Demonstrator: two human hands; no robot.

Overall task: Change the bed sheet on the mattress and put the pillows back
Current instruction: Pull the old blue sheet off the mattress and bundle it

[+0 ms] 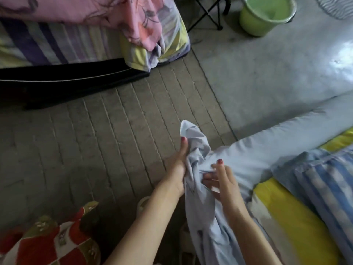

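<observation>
Mattress (286,217) at four o'clock, second bed (76,35) at ten, bucket (265,14) at one, cushion (49,241) at seven.

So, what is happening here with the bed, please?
A person is changing the bedding. The left hand grips a bunched corner of a pale blue sheet, and the right hand holds the same bunch from the other side. The rest of the sheet lies over the mattress on the right, beside a blue striped pillow. A green bucket stands on the floor behind.

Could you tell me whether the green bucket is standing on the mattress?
No, the green bucket stands on the grey floor, well apart from the mattress.
</observation>
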